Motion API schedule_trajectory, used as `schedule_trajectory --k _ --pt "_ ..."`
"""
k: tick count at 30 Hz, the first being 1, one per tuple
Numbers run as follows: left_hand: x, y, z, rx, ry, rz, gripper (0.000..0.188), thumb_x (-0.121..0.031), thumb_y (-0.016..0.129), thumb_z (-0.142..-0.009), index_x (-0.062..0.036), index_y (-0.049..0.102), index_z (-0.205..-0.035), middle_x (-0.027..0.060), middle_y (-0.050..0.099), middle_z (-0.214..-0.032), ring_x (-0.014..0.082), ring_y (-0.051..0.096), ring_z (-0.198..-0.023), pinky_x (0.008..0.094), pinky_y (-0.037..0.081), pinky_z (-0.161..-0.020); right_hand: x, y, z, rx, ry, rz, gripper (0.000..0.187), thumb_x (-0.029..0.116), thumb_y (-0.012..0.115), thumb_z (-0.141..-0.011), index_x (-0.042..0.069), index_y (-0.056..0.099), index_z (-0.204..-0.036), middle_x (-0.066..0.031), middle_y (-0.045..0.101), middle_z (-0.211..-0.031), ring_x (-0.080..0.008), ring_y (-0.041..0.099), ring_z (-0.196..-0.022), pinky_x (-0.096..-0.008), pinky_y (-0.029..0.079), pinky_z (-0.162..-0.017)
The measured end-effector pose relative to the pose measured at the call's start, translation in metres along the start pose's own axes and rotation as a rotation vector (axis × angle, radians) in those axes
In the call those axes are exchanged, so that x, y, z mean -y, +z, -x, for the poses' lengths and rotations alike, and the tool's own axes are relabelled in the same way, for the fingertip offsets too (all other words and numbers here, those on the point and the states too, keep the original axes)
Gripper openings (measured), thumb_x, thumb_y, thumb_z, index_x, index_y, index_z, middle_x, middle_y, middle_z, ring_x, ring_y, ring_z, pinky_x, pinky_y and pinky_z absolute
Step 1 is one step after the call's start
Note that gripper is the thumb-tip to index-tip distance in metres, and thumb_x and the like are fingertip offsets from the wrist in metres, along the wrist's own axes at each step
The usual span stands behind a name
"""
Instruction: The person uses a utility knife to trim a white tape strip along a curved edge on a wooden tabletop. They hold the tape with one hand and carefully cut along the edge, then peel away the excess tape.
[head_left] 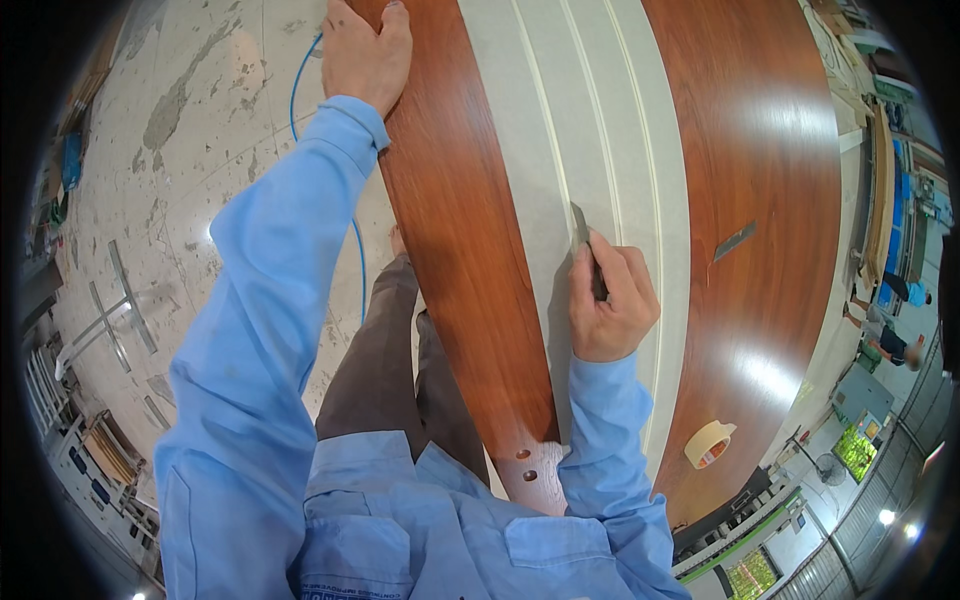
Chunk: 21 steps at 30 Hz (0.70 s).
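My right hand (618, 300) is closed round a narrow, flat, dark metal blade (581, 225). Its tip meets one of the pale raised strips (548, 120) that run along a light grey panel (510, 100). To the left of that panel lies a long, glossy reddish-brown wood board (455, 200), with two round holes near its close end. At the far end my left hand (370, 55) grips the board's left edge, its thumb side over the top; some fingers are cut off by the picture's rim.
Right of the grey panel is a wider reddish-brown board (755, 130). On it lie a second flat metal blade (735, 241) and a roll of cream tape (710, 445). A blue hose (362, 270) crosses the worn floor at left, near a metal frame (120, 305). Two people stand far right.
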<state>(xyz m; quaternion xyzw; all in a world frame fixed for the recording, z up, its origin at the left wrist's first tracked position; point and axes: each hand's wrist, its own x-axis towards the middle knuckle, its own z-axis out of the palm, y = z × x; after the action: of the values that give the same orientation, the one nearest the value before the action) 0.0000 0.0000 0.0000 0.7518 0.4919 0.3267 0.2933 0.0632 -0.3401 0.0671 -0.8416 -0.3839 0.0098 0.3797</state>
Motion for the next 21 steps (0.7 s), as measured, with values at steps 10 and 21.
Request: schedule_trajectory --k 10,21 --pt "0.002 0.001 -0.002 -0.011 0.031 0.008 0.058 -0.037 0.064 -0.102 0.0109 0.055 -0.133 0.0312 0.065 -0.131 0.0437 0.066 -0.121 0.0450 0.049 -0.107 -0.003 -0.007 0.013 -0.001 -0.008 0.022 0.032 -0.010 0.079 -0.084 -0.001 0.077 -0.115 -0.0109 0.065 -0.085 -0.0197 0.063 -0.066 -0.0310 0.050 -0.056" --pt "-0.009 -0.002 0.000 -0.010 0.035 -0.013 0.055 -0.030 0.062 -0.102 0.0089 0.053 -0.139 0.0302 0.063 -0.136 0.0435 0.062 -0.126 0.0452 0.047 -0.111 -0.004 -0.016 0.025 0.002 -0.008 -0.004 0.036 -0.012 0.079 -0.083 -0.001 0.076 -0.117 -0.0115 0.066 -0.086 -0.0206 0.064 -0.067 -0.0307 0.051 -0.057"
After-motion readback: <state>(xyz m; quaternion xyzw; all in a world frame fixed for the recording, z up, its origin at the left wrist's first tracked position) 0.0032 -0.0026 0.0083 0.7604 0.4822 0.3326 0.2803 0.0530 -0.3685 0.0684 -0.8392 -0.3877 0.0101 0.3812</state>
